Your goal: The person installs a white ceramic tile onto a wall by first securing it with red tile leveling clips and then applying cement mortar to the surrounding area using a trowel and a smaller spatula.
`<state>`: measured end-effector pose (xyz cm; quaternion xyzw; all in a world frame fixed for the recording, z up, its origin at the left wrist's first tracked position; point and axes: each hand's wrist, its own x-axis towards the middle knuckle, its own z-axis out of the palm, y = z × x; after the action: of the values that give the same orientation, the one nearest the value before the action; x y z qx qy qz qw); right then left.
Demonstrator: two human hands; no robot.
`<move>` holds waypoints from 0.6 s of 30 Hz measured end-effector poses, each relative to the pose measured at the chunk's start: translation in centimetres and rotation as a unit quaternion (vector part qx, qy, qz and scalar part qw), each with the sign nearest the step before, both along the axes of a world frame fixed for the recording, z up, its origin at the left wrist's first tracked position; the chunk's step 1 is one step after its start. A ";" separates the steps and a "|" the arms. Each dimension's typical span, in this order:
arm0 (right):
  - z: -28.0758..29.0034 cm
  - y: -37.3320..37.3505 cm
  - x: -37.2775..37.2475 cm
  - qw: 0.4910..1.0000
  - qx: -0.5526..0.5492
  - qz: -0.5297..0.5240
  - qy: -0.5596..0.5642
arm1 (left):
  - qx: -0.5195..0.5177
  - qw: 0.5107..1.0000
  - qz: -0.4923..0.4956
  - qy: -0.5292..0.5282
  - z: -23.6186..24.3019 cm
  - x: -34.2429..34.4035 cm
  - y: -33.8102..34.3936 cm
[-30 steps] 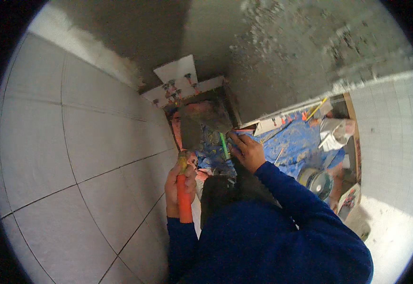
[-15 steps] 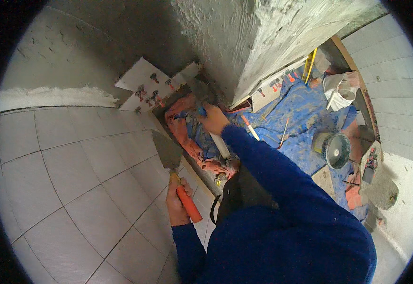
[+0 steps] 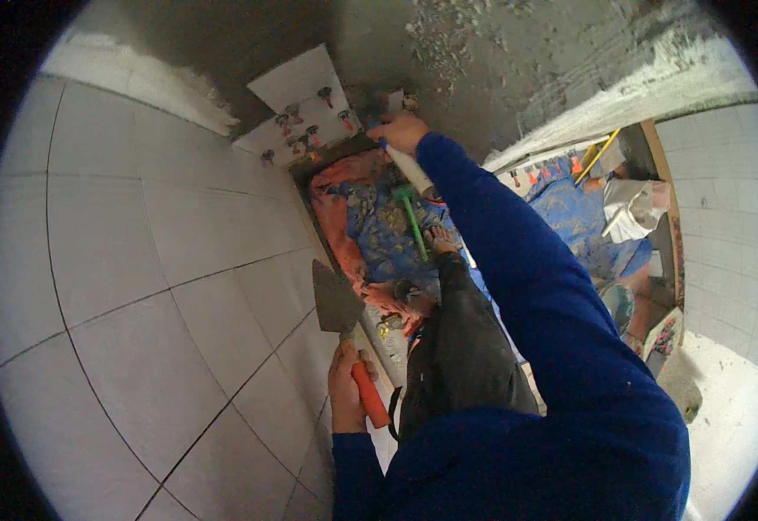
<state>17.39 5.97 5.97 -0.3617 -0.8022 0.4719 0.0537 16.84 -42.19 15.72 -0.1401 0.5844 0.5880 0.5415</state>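
My left hand [image 3: 350, 391] is wrapped round the orange handle of a trowel [image 3: 340, 300]. The trowel's grey, tapering blade points up and away, above the tiled surface. My right arm stretches far forward, and the right hand [image 3: 405, 132] is closed at the rough grey wall [image 3: 448, 52]. From it shows a blurred, dark flat-bladed tool [image 3: 384, 106] with a bit of blue. Below that hand lies a white bar-shaped thing [image 3: 407, 169]; whether it is held I cannot tell. Left of the hand, wall tiles [image 3: 299, 80] carry several black-and-red levelling clips.
A green-handled hammer [image 3: 413, 224] lies on the blue sheet [image 3: 370, 230] by my bare foot [image 3: 440, 239]. Crumpled reddish cloth [image 3: 331, 191] lines the sheet's edge. At right are a bucket [image 3: 619, 304], a white bag [image 3: 631, 208] and a yellow rod [image 3: 598, 156].
My right hand has moved forward and up toward the wall. The view has tilted, bringing the hammer and my foot into sight. My left hand still grips the trowel.
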 end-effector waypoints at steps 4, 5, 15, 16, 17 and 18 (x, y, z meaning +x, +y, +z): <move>3.6 0.9 1.6 0.998 -0.023 0.044 0.046 | -0.005 1.000 0.000 -0.031 0.0 0.4 0.3; 4.8 1.2 1.6 0.996 -0.052 0.037 0.062 | -0.001 0.999 -0.005 -0.036 0.0 0.3 0.4; 17.9 -1.3 3.3 0.930 -0.290 -0.121 0.191 | 0.012 1.000 -0.009 -0.008 1.4 0.0 0.9; 19.0 -2.1 4.1 0.927 -0.284 -0.126 0.211 | 0.007 1.000 -0.015 -0.009 1.6 -0.1 1.0; 20.0 -3.1 5.1 0.919 -0.287 -0.126 0.239 | 0.015 1.000 -0.019 -0.009 1.7 -0.2 1.1; 20.7 -4.4 6.4 0.910 -0.291 -0.132 0.264 | 0.011 1.000 -0.023 -0.010 1.9 -0.2 1.3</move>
<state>23.78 1.61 26.67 -0.3263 -0.5304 0.7514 0.2179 16.65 -40.91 17.59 -0.1267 0.5756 0.5804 0.5620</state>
